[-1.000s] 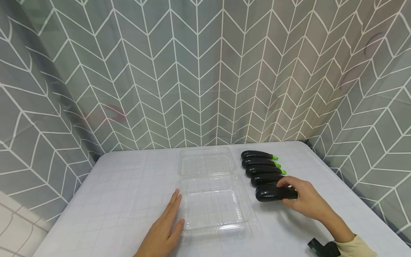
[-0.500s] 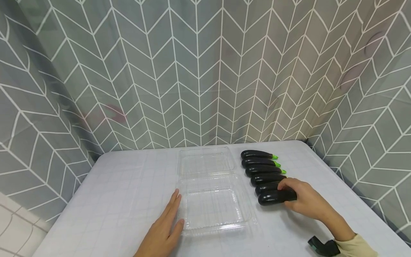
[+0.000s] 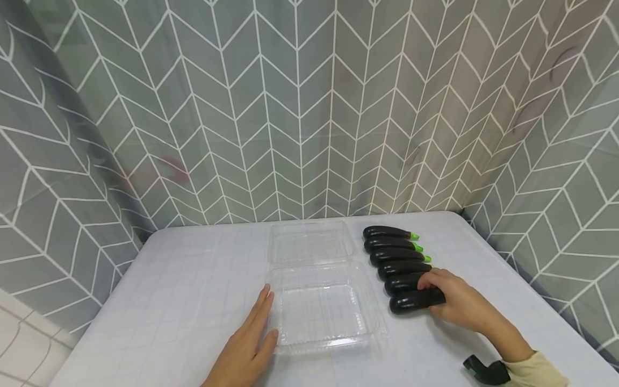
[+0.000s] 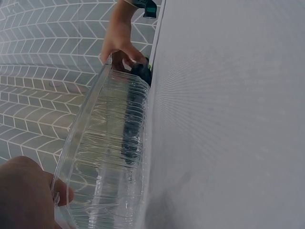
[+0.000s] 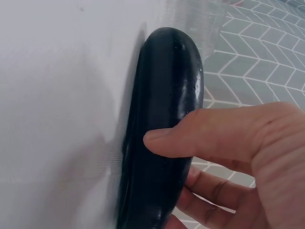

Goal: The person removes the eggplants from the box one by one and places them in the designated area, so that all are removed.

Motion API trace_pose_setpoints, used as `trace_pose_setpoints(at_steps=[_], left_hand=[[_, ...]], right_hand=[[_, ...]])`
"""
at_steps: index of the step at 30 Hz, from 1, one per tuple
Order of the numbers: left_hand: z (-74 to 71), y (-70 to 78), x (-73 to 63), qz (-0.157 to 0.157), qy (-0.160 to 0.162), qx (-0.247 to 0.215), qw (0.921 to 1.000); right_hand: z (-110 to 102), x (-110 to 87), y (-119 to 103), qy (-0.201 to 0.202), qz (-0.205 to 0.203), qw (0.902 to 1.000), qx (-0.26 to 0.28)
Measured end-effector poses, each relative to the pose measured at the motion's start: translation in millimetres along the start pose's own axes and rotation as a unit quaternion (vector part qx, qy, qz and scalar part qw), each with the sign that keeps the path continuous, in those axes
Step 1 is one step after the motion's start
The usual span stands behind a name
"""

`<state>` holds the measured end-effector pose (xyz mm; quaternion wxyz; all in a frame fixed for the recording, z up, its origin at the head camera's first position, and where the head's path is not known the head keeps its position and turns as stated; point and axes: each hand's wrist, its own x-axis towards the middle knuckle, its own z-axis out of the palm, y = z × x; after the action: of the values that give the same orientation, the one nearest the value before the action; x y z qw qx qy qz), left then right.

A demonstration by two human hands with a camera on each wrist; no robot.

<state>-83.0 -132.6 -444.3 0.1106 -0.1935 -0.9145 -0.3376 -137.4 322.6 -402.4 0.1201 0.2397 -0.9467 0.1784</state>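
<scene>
At the near end of a row of dark, glossy eggplants, my right hand (image 3: 456,298) holds the closest eggplant (image 3: 411,302) by its stem end. In the right wrist view the thumb (image 5: 167,141) lies across that eggplant (image 5: 164,81), with fingers on its other side; its stem is hidden. My left hand (image 3: 244,344) rests at the left side of a clear plastic clamshell container (image 3: 372,322), fingers extended. Up close in the left wrist view, the left thumb (image 4: 64,192) reaches over the container's rim (image 4: 78,126).
Behind the container's base its lid (image 3: 309,244) lies folded back flat. Several more eggplants (image 3: 387,233), some with green stems showing, lie side by side on the white tablecloth (image 3: 193,279). Patterned grey curtains (image 3: 300,107) stand along the back and sides.
My right hand has moved the nearest eggplant slightly toward me and set it alongside the row, uncovering more of the eggplant behind it. The left hand and container stay in place.
</scene>
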Motion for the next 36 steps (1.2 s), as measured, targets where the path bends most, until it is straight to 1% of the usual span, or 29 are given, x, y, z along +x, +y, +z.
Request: trace_pose_setpoints(at_steps=[4, 10, 14, 17, 24, 27, 31, 36], left_hand=[[-1.3, 0.9, -0.1, 0.004, -0.001, -0.002, 1.0], [-3.4, 0.6, 0.7, 0.01, 0.005, -0.01, 0.9999], [-3.3, 0.0, 0.8, 0.013, 0.01, -0.009, 0.9998], [-3.1, -0.7, 0.9, 0.014, 0.014, -0.01, 0.9998], [-1.9, -1.3, -0.2, 0.004, 0.016, -0.004, 0.9999], [-2.1, -1.6, -0.5, 0.005, 0.017, -0.005, 0.9998], [-2.5, -1.7, -0.3, 0.008, 0.019, -0.009, 0.9998], [-3.2, -0.9, 0.1, 0.005, 0.018, -0.01, 0.9998]], right_hand=[[0.8, -1.8, 0.5, -0.007, -0.006, 0.9999, -0.012], [-2.0, -0.8, -1.3, 0.004, -0.032, 0.9993, -0.019], [-2.6, -0.1, -5.5, 0.041, -0.056, 0.9976, -0.008], [-0.6, 0.8, -9.1, 0.072, -0.061, 0.9955, 0.001], [1.8, 3.2, -13.5, 0.113, -0.054, 0.9921, -0.002], [2.3, 4.4, -15.1, 0.125, -0.053, 0.9908, -0.001], [2.3, 6.2, -17.5, 0.131, -0.04, 0.9905, 0.0], [0.0, 10.6, -21.5, 0.126, -0.026, 0.9917, 0.005]])
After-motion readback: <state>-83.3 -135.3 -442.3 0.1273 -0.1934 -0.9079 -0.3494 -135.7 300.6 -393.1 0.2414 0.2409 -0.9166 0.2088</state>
